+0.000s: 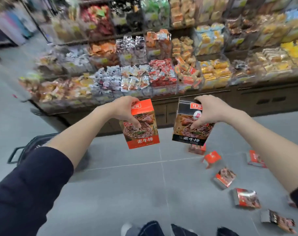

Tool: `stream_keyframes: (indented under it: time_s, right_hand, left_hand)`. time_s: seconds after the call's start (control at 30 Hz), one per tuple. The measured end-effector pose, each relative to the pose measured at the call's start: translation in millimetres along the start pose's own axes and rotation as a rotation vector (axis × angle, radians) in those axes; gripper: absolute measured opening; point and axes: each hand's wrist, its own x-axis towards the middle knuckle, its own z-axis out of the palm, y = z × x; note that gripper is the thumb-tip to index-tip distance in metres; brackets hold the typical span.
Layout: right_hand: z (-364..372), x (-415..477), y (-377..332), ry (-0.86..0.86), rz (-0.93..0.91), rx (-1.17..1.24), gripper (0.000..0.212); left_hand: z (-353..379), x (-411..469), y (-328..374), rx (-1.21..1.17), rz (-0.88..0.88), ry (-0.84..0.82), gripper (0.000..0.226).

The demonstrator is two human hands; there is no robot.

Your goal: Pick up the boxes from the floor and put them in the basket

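Observation:
My left hand [123,110] grips an orange-red box [144,133] from above, held in the air over the grey floor. My right hand [207,112] grips a black box [187,133] with the same steak picture, level with the first box. Several more red and black boxes lie scattered on the floor at the right, among them one [224,178] and another [246,198]. The dark basket [28,150] stands on the floor at the left, mostly hidden behind my left forearm.
A long shelf unit [145,65] packed with snack bags runs across the back, with a dark wooden base [264,101]. My knees [162,229] show at the bottom edge. Grey tiled floor [127,184] lies open between the basket and the scattered boxes.

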Motion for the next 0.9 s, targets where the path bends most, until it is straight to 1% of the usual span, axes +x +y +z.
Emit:
stream_keyframes:
  time_s: [0.17, 0.3, 0.37, 0.43, 0.53, 0.57, 0.7, 0.77, 0.9]
  right_hand:
    - [12, 45, -138, -0.008, -0.223, -0.034, 0.099]
    - [32, 78, -255, -0.074, -0.373, -0.043, 0.097]
    - [42, 96, -307, -0.087, -0.446, -0.031, 0.096]
    - [50, 109, -354, -0.071, -0.518, -0.027, 0.093]
    - [61, 125, -415, -0.051, -0.601, -0.027, 0.094]
    - [65, 130, -434, -0.057, -0.626, -0.034, 0.093]
    - [77, 158, -499, -0.09, -0.73, -0.052, 0.078]
    - [82, 174, -529, -0.108, -0.777, -0.064, 0.074]
    - [95, 215, -594, -0.141, -0.872, -0.093, 0.081]
  left_hand:
    - [-23, -87, -115, -0.006, -0.158, 0.087, 0.103]
    - [-39, -158, -208, -0.038, -0.277, 0.141, 0.106]
    - [-46, -190, -251, -0.037, -0.336, 0.161, 0.103]
    - [-53, -219, -287, -0.056, -0.381, 0.174, 0.096]
    - [-59, -258, -333, -0.102, -0.477, 0.187, 0.084]
    - [-59, -270, -348, -0.112, -0.515, 0.193, 0.084]
    - [-60, -303, -401, -0.145, -0.635, 0.232, 0.089]
    - [-60, -314, -424, -0.161, -0.677, 0.245, 0.087]
    - [-63, -326, -474, -0.199, -0.756, 0.255, 0.087]
